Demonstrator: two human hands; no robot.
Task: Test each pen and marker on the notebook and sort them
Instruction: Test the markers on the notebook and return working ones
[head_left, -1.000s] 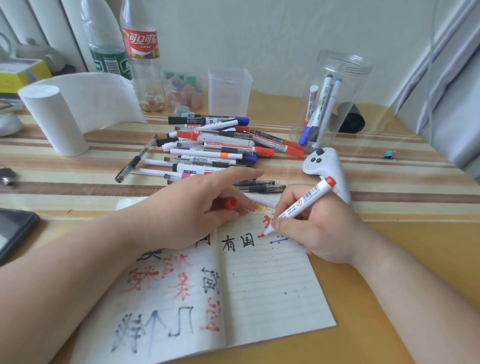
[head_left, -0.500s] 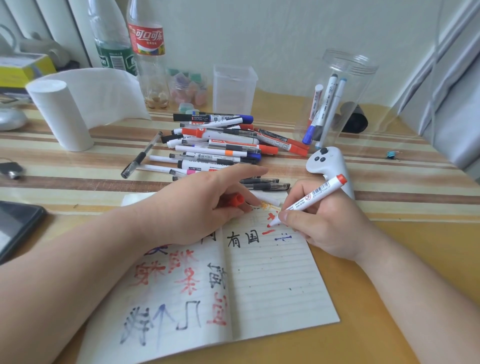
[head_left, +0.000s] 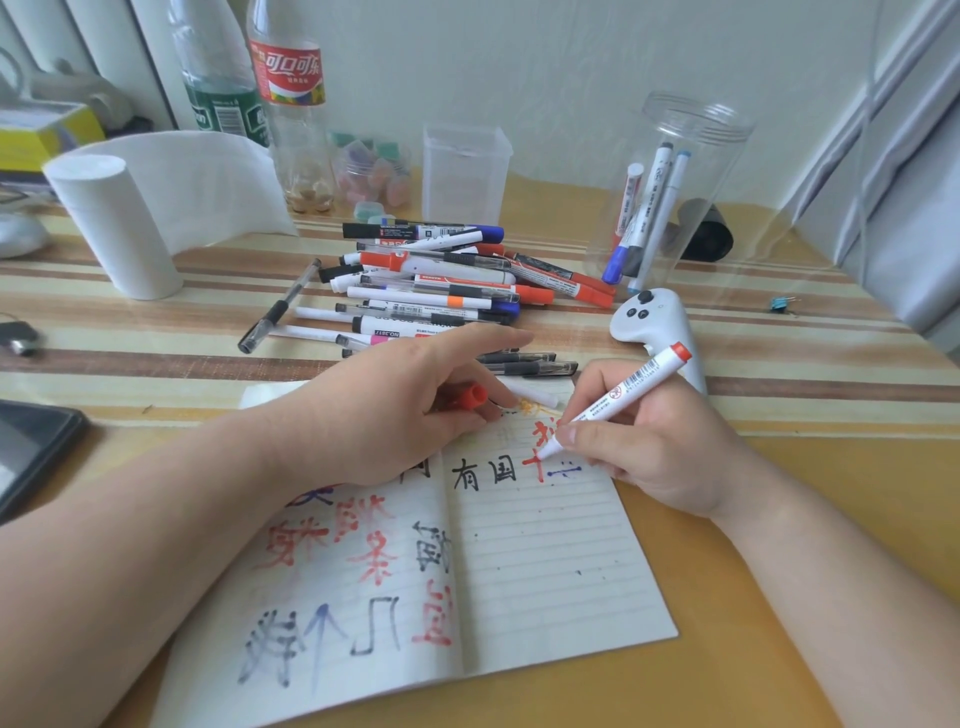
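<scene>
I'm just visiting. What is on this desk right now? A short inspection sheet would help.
Surface: striped table cover.
Job's things: open notebook with red, black and blue marks; red marker, tip on the right page; pen pile; clear jar holding a few markers.
Clutter: paper roll, two bottles, white controller, phone.
Hands: left hand holds a red cap and rests on the notebook; right hand grips the red marker.
Cables: nothing seen.
Surroundings: pale wall, curtain.
</scene>
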